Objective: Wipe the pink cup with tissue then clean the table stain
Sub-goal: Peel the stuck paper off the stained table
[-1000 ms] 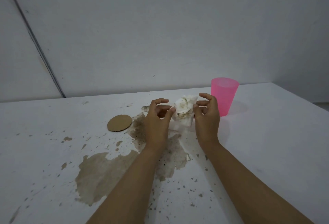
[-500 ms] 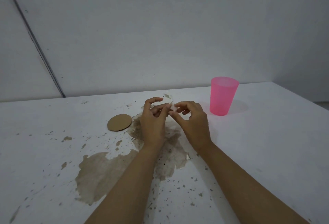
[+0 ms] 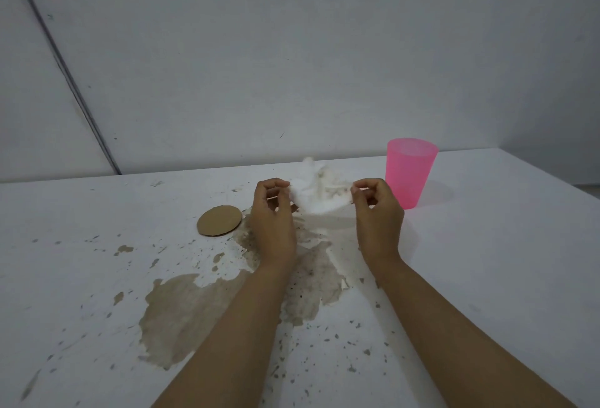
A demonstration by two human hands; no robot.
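Between the two sets of curled fingers hung a crumpled white paper tissue [image 3: 319, 195], pinched at one edge by the left hand [image 3: 272, 222] and at the other by the right hand [image 3: 378, 216]. Each hand was clenched on it, thumb against fingertips. Drawing it apart that way looked like a means of opening a fresh face for wiping. It was thin, soft and wrinkled, and was held raised off the white table [image 3: 503, 245]. Just beyond the right fingers stood the translucent pink plastic cup [image 3: 410, 172], upright, tapered and smooth-walled, probably set there to keep it clear of the mess. Below the left fingers and back toward the wrists spread the brownish, ragged-edged table stain [image 3: 194, 313], matte and patchy, with scattered specks around it. Just outward of the left fingers lay a flat round brown cardboard disc [image 3: 219, 221], close by the stain's edge.
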